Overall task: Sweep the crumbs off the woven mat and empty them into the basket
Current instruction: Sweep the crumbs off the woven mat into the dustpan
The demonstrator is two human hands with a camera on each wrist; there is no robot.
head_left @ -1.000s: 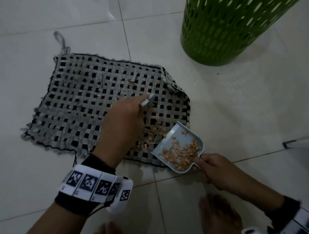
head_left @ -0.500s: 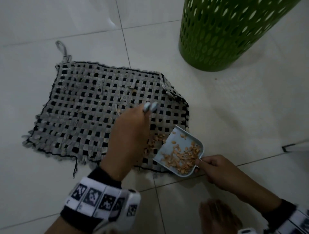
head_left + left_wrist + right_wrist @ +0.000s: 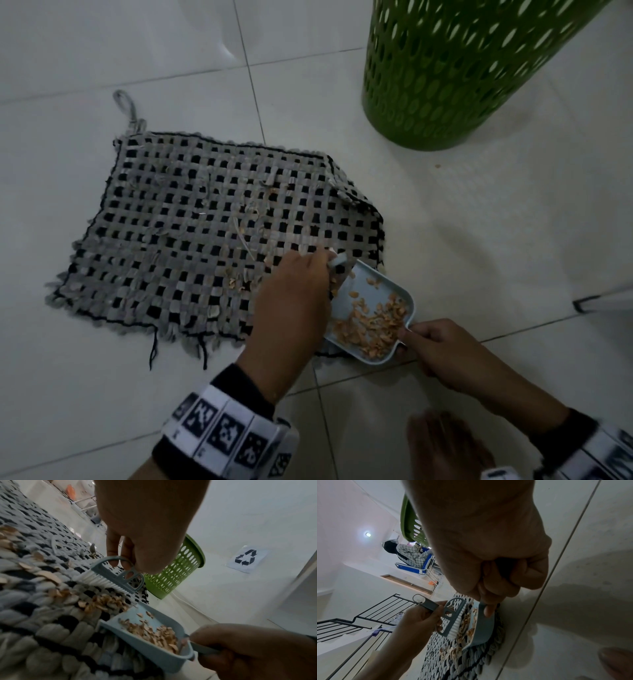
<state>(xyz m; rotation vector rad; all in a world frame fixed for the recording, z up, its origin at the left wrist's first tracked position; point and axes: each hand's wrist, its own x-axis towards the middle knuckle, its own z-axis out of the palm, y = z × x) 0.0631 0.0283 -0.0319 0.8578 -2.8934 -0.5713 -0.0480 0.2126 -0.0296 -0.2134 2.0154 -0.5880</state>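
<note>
A grey-and-black woven mat (image 3: 191, 233) lies on the white tiled floor. My left hand (image 3: 291, 301) grips a small blue brush (image 3: 113, 573) with white bristles set on the mat beside a heap of tan crumbs (image 3: 102, 601). At the mat's near right corner, my right hand (image 3: 442, 349) pinches the handle of a light blue dustpan (image 3: 373, 308), its mouth on the mat edge and crumbs piled inside. More crumbs (image 3: 239, 281) lie scattered on the mat left of my hand. The green perforated basket (image 3: 455, 72) stands at the far right.
A dark-edged white object (image 3: 603, 303) sits on the floor at the right. A recycling-symbol sheet (image 3: 245, 559) is beyond the basket. In the right wrist view a black railing (image 3: 368, 616) and a seated person (image 3: 409, 555) on a blue chair appear far off.
My left hand has carried the brush to the right, up to the dustpan's mouth. The dustpan and right hand have stayed put, and the view has shifted slightly.
</note>
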